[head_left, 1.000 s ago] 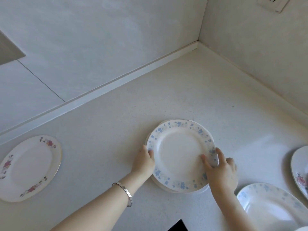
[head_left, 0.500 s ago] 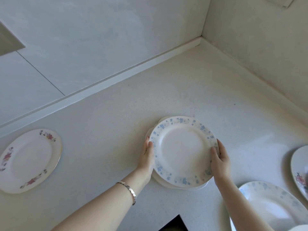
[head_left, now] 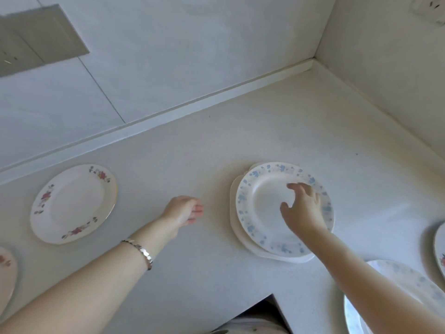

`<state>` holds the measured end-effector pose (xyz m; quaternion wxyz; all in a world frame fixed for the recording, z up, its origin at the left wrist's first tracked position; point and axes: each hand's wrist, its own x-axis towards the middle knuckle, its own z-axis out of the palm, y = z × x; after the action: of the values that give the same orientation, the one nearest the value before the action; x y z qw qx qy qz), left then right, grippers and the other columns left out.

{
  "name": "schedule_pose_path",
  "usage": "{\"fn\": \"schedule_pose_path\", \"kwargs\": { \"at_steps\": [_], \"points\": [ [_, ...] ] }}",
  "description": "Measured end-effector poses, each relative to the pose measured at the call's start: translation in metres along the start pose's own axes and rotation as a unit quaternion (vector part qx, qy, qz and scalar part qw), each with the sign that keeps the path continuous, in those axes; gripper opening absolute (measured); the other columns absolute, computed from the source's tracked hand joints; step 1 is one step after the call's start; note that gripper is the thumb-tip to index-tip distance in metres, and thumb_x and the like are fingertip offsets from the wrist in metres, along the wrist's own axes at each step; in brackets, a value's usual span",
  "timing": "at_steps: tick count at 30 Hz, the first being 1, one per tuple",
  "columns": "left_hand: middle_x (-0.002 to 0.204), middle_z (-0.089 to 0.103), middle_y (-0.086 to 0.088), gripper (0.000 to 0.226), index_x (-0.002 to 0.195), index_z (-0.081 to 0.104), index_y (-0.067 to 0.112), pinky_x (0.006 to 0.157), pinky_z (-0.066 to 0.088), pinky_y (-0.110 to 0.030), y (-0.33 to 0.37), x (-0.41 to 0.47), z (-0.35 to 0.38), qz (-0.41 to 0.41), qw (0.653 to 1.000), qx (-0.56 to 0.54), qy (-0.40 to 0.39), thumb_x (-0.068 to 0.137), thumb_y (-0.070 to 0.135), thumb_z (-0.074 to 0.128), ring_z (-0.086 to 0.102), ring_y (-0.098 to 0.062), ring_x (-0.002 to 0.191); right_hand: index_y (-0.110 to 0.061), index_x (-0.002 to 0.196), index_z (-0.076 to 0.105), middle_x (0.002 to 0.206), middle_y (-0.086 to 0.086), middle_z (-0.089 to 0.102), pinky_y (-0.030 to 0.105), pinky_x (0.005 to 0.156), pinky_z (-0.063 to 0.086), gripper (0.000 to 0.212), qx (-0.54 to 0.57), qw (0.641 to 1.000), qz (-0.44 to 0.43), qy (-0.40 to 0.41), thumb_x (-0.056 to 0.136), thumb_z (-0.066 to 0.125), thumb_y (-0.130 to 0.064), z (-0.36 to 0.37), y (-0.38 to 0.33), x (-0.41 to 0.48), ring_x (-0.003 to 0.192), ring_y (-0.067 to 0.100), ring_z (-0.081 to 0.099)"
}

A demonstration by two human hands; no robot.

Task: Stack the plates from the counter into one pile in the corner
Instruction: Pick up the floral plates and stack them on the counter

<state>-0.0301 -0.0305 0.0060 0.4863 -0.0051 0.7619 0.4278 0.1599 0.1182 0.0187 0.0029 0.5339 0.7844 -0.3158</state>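
A white plate with a blue flower rim [head_left: 260, 206] lies on top of a plain white plate [head_left: 240, 239] in the middle of the counter, slightly offset from it. My right hand [head_left: 303, 208] hovers over this top plate with fingers spread and holds nothing. My left hand [head_left: 184, 210] is off to the left of the pile, above bare counter, fingers loosely curled and empty. A plate with red flowers [head_left: 72, 203] lies alone at the left. Another blue-rimmed plate [head_left: 409, 283] lies at the lower right, partly hidden by my right forearm.
The counter corner [head_left: 313, 66] lies beyond the pile at the upper right, with bare counter between. Part of a red-flowered plate [head_left: 439, 251] shows at the right edge and another plate [head_left: 6, 268] at the lower left edge. The counter has a notch [head_left: 265, 312] at the bottom.
Both hands have let go of the pile. My left hand has drawn away to the left, and my right hand has lifted over the top plate. The view has shifted right.
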Motion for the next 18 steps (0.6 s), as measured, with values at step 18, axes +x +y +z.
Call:
{"fn": "schedule_pose_path", "kwargs": {
  "at_steps": [18],
  "points": [
    [0.074, 0.056, -0.005, 0.026, 0.073, 0.049, 0.013, 0.063, 0.036, -0.022, -0.153, -0.026, -0.252, -0.124, 0.942, -0.242, 0.199, 0.097, 0.01, 0.04, 0.055, -0.022, 0.075, -0.003, 0.114, 0.055, 0.115, 0.013, 0.057, 0.031, 0.088, 0.046, 0.029, 0.315, 0.856, 0.152, -0.379, 0.086, 0.061, -0.008, 0.257, -0.295, -0.066, 0.107, 0.024, 0.056]
  ]
}}
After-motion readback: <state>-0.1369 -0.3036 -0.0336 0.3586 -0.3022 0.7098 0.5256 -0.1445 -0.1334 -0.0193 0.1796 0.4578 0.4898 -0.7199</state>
